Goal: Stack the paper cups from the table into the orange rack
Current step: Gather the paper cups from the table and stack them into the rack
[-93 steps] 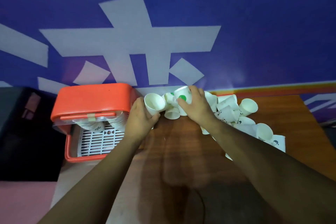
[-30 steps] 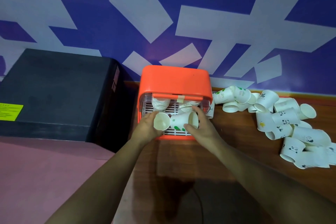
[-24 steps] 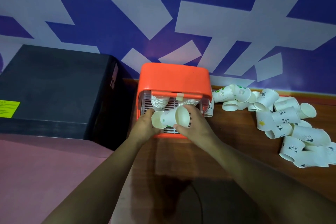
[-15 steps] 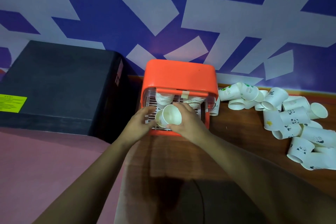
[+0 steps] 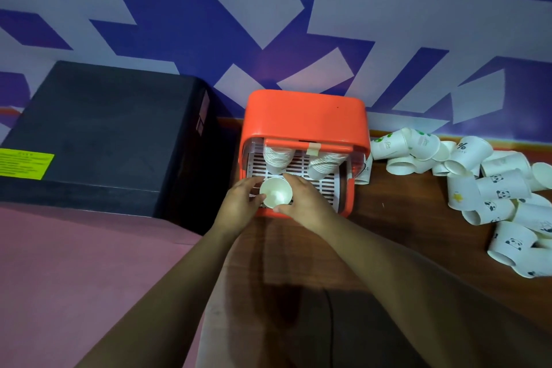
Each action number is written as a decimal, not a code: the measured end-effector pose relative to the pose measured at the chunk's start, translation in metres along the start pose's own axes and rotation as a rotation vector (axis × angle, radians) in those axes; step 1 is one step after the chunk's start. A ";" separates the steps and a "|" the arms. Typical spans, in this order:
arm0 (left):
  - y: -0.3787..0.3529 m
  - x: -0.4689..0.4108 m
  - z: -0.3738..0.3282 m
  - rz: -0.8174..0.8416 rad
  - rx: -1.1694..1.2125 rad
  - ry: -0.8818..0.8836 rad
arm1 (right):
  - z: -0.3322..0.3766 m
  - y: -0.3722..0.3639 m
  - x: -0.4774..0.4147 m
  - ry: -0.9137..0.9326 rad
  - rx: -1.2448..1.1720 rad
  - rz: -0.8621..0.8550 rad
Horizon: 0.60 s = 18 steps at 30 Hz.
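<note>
Black housing of a box [image 5: 98, 134] stands at far left, beside the orange rack [image 5: 304, 116], which sits at the bench [image 5: 403, 218] edge against the wall. Inside the rack, two nested cup stacks [image 5: 277, 157] hang over a white slotted tray [image 5: 324, 182].

At the rack mouth, the left hand [image 5: 239, 206] and right hand [image 5: 301, 203] together grasp a paper cup [image 5: 276, 192], open end toward the camera, fingers curled on both sides of its rim. Whether a second cup is nested behind it cannot be told.

Hazards, judged from this position:
- Excess squeeze may crush the thin rim, so the cup jams instead of nesting.
- Misalignment with the left stack may push that stack sideways or tip it.
- Early release by one hand may drop the cup onto the tray, or off the bench edge.

To the right, the loose cups [image 5: 490, 188] lie toppled on the bench; a careless reach may roll them off.
</note>
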<state>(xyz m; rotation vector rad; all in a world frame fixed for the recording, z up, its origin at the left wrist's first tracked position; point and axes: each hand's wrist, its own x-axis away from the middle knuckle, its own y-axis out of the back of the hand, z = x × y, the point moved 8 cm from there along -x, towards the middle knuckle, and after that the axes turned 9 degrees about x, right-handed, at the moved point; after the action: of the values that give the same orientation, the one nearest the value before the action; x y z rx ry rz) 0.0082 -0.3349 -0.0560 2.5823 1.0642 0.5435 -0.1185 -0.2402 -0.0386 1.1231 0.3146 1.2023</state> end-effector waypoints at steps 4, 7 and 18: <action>0.003 0.019 -0.028 -0.121 0.013 -0.036 | -0.019 0.029 0.024 -0.006 -0.044 -0.033; -0.021 0.036 -0.053 -0.043 0.017 -0.085 | -0.056 0.060 0.053 0.025 -0.001 -0.045; -0.243 0.024 -0.198 0.246 0.140 -0.153 | -0.283 0.193 0.128 -0.256 0.124 -0.226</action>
<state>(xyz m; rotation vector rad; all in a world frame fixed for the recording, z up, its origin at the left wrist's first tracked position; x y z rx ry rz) -0.2129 -0.1271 0.0260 2.8455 0.7658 0.3292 -0.3820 0.0030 0.0313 1.2966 0.3132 0.8387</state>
